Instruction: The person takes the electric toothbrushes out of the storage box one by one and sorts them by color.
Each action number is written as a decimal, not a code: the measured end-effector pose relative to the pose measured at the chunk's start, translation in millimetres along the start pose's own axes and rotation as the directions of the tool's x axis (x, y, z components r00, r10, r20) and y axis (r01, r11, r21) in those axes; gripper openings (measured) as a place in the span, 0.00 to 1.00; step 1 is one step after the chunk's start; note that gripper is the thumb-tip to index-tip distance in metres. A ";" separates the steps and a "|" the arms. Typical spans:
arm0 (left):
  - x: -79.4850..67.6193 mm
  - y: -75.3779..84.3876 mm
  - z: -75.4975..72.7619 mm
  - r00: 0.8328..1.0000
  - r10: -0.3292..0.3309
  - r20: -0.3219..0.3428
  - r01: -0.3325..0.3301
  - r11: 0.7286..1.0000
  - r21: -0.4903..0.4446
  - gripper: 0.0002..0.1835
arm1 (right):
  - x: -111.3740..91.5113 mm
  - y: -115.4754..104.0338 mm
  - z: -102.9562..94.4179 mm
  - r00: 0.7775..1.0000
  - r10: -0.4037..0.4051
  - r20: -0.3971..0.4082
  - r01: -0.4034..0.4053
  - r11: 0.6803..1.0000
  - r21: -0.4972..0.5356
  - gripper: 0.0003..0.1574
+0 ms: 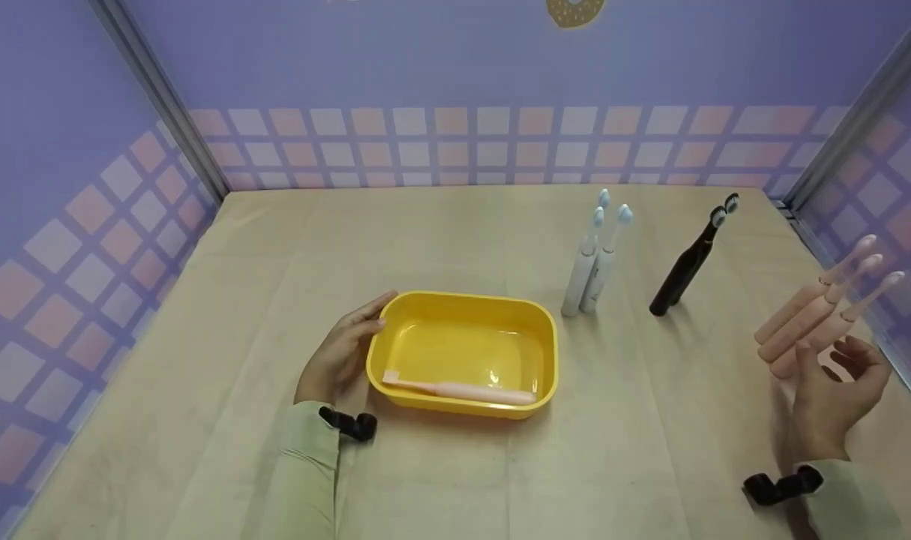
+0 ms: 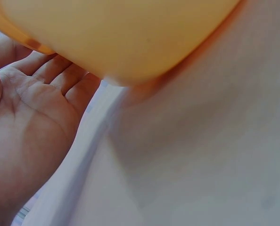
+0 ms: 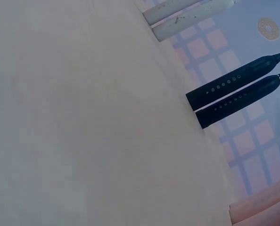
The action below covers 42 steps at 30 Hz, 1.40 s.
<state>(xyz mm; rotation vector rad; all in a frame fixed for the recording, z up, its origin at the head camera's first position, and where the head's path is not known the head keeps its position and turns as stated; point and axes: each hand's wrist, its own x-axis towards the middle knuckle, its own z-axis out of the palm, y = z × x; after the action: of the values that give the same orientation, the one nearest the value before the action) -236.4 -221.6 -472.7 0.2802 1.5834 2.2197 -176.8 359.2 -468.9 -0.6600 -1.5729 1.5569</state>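
A yellow plastic tub [image 1: 549, 337] sits on the beige table, and one pink electric toothbrush [image 1: 462, 391] lies flat along its near wall. My left hand [image 1: 341, 352] rests against the tub's left wall. In the left wrist view, that hand's palm [image 2: 29, 113] is open and its fingers touch the tub's underside [image 2: 130, 37]. My right hand [image 1: 837, 394] hovers at the right with fingers loosely spread and holds nothing. It is just in front of three upright pink toothbrushes [image 1: 811, 315]. The right wrist view does not show that hand.
Three white toothbrushes [image 1: 594, 266] stand right of the tub, with two black toothbrushes [image 1: 684, 266] farther right. The right wrist view shows the black handles [image 3: 234, 94], the white handles [image 3: 187, 14] and the pink handle ends [image 3: 262, 207]. Purple tiled walls enclose the table.
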 end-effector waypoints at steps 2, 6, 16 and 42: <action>-0.2 0.3 0.1 1.000 -0.005 -0.003 0.005 1.000 0.000 0.31 | -1.0 -2.4 0.6 1.000 -0.015 -0.014 0.015 1.000 0.009 0.23; -0.7 1.3 0.4 1.000 -0.017 -0.011 0.018 1.000 0.011 0.31 | -3.2 -8.0 2.5 0.999 -0.038 -0.030 0.039 0.999 0.014 0.22; -0.1 1.9 0.5 1.000 -0.010 -0.014 0.010 1.000 0.028 0.31 | -12.1 -12.1 7.3 0.987 -0.158 -0.016 0.158 0.987 -0.010 0.20; 0.9 0.0 1.4 0.999 -0.013 -0.030 0.014 1.000 0.021 0.31 | -48.9 -37.1 53.1 0.941 -0.139 0.308 0.081 0.978 0.194 0.21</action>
<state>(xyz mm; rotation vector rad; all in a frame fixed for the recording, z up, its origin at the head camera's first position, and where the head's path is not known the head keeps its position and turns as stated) -236.6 -220.0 -472.3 0.2420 1.6203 2.2081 -188.0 285.6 -436.8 -0.2215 -1.6450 1.7591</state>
